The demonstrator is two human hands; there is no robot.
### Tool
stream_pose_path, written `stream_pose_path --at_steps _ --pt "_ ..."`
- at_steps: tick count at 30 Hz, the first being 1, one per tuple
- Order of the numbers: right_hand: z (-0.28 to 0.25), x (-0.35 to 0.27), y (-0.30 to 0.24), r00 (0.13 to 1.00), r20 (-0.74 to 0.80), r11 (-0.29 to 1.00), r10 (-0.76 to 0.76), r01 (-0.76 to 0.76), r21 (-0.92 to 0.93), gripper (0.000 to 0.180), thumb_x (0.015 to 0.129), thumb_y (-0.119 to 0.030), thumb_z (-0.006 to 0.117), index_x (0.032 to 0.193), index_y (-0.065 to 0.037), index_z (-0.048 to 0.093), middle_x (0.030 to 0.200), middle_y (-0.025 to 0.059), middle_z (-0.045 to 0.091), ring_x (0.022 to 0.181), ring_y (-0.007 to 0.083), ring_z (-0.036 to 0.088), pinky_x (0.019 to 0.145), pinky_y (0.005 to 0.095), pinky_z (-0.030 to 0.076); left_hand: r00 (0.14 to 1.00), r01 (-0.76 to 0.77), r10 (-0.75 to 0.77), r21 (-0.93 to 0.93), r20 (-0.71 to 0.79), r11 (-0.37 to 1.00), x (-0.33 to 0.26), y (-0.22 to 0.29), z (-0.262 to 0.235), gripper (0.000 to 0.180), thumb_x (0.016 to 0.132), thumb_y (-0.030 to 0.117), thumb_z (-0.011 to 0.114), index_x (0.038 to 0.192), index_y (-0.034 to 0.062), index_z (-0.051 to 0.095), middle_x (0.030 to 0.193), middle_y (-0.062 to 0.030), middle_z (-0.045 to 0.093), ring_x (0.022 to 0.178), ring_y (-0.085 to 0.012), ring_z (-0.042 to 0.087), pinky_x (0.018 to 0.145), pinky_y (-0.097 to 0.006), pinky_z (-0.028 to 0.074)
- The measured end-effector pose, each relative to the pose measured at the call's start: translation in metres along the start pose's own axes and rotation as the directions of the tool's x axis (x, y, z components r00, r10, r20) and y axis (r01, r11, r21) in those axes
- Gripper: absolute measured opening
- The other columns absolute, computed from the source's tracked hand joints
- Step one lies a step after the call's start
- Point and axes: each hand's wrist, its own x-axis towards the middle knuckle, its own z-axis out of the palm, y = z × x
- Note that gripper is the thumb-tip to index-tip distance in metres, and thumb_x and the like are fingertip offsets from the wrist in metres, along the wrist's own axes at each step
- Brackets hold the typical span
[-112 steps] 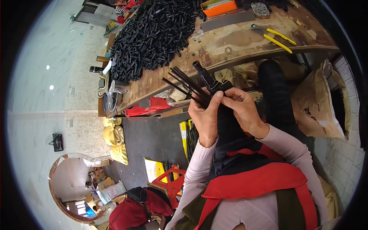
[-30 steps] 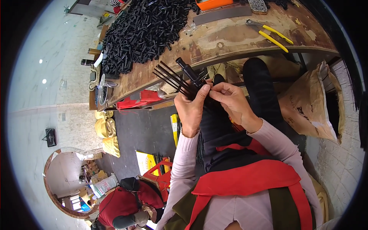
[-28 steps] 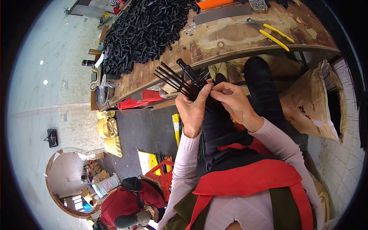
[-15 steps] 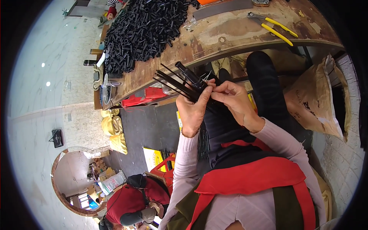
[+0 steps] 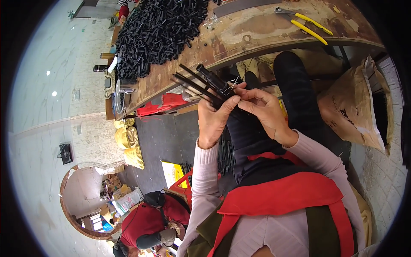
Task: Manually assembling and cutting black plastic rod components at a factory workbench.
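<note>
My left hand (image 5: pixel 212 122) is wrapped round a black umbrella frame (image 5: pixel 219 87), a stepped tube with several thin dark ribs fanning out beside it to the upper left. The tube's end tilts up toward the workbench edge. Close against the left thumb, my right hand (image 5: pixel 266 112) pinches with thumb and forefinger. Whatever lies between those fingertips is too small to make out. Thin pale wires (image 5: pixel 233 83) stick out beside the tube, just above the fingertips. The frame's lower part is hidden by my hands and blends into my dark trousers.
On the wooden workbench (image 5: pixel 239 36) lie a heap of small black tubular parts (image 5: pixel 156 36) and yellow-handled pliers (image 5: pixel 310 28). An open brown sack (image 5: pixel 349 107) stands at right. Dark rods (image 5: pixel 225 156) lie below my left wrist. A person in red (image 5: pixel 147 225) works at lower left.
Both hands stay together at the frame, with only small finger movements. The frame's ribs have shifted slightly, and the whole view has moved a little.
</note>
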Motion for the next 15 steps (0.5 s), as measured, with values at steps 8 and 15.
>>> stream_pose_path --at_steps 8,15 --pt "-0.006 0.005 0.013 0.986 0.057 0.985 -0.155 0.158 -0.064 0.006 0.089 0.0 0.067 0.092 0.0 0.062 0.099 0.0034 0.062 0.093 0.0086 0.058 0.085 0.0233 0.046 0.991 0.003 -0.027 -0.18 -0.128 0.984 -0.002 -0.016 0.003 0.025 0.084 0.002 0.073 0.105 -0.0048 0.064 0.103 -0.0145 0.069 0.109 -0.0261 0.064 0.096 -0.036 0.05" --pt "-0.01 0.01 0.012 1.0 0.022 0.998 0.007 -0.009 0.066 0.009 0.087 -0.001 0.07 0.092 0.0 0.063 0.092 0.0038 0.064 0.086 0.0073 0.058 0.081 0.021 0.047 0.962 -0.057 0.071 0.061 -0.265 0.997 -0.002 -0.015 0.017 0.017 0.086 -0.001 0.07 0.102 -0.0059 0.066 0.1 -0.0119 0.071 0.092 -0.0161 0.067 0.086 -0.029 0.053"
